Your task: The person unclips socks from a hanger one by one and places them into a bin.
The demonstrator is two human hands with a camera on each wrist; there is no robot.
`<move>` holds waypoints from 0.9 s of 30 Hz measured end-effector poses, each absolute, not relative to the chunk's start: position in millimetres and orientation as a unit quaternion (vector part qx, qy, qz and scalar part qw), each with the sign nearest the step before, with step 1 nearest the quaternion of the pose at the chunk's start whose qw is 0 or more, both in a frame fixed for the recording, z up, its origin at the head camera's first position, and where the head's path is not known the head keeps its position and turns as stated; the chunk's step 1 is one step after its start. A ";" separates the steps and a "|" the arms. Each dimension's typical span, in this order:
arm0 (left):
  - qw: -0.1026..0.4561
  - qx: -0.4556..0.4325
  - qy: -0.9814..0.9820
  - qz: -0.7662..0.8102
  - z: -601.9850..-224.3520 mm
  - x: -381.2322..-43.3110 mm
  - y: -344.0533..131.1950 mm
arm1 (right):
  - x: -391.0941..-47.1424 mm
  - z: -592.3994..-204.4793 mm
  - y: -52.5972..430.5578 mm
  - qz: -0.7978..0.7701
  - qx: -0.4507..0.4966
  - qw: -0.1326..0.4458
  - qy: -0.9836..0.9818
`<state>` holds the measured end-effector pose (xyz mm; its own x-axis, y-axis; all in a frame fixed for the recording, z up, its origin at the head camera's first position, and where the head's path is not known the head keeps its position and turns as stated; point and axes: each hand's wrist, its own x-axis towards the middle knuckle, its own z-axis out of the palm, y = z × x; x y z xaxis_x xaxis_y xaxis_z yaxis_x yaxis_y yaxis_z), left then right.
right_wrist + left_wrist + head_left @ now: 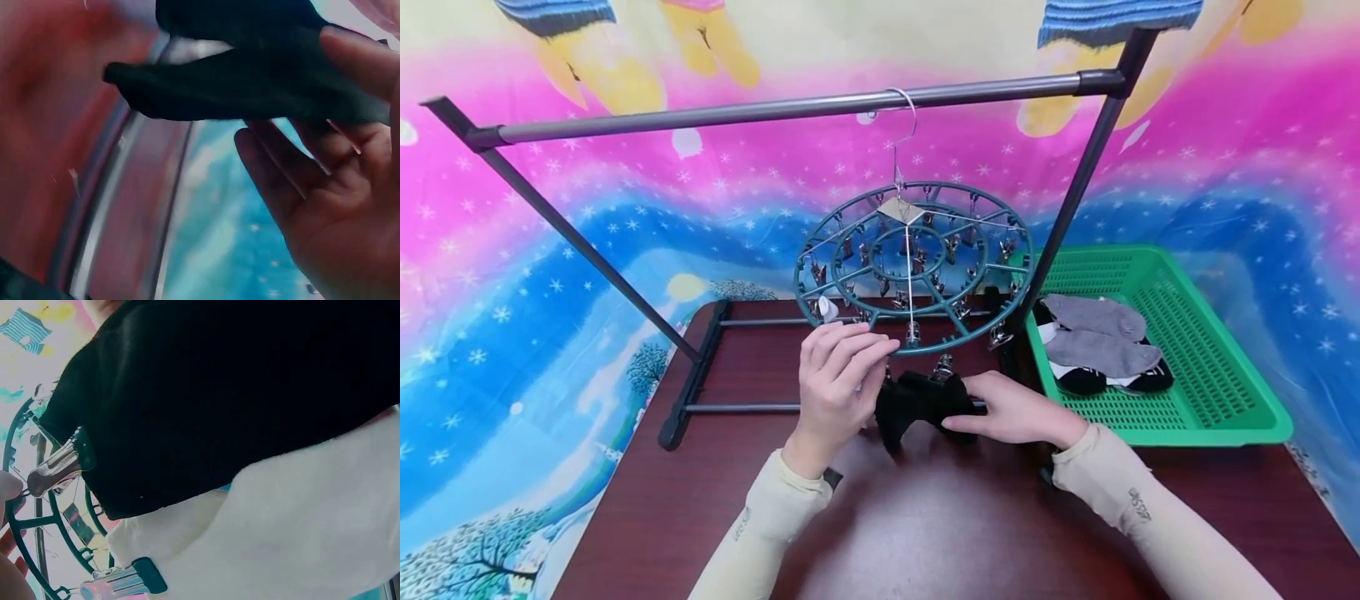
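Note:
A round green clip hanger (958, 340) hangs by its hook from a rack bar, with metal clips around its rings. My left hand (842, 379) grips its near rim; in the left wrist view its fingers (9, 486) show around the ring beside a metal clip (59, 465). That clip bites the end of a black sock (917, 404). My right hand (1011, 408) pinches the sock between thumb and fingers, the thumb (359, 59) on top in the right wrist view. Alongside it, a white sock (312, 512) hangs from another clip (122, 583).
A green basket (1225, 350) stands at the right with grey, white and black socks (1101, 350) in it. The rack's dark metal frame (1075, 175) surrounds the hanger on a reddish-brown table (925, 533). A patterned cloth (625, 242) covers the wall behind.

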<state>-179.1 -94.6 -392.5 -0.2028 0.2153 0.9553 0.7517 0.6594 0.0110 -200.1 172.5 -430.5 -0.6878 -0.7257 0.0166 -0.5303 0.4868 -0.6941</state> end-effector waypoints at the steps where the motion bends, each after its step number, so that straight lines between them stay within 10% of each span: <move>1: 0.540 -0.331 -0.733 -0.249 -392.8 -179.3 -93.2 | -201.3 -433.6 171.6 -0.359 -0.367 0.149 0.845; 27: 0.578 -0.378 -0.677 -0.254 -406.0 -177.1 -83.4 | -187.5 -415.9 229.7 -0.392 -0.306 0.169 0.851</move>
<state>-177.1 -83.4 -406.0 -0.0455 0.2176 0.9750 0.8050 0.5859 -0.0932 -187.5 229.7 -415.9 -0.7553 -0.6537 -0.0469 -0.3887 0.5044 -0.7710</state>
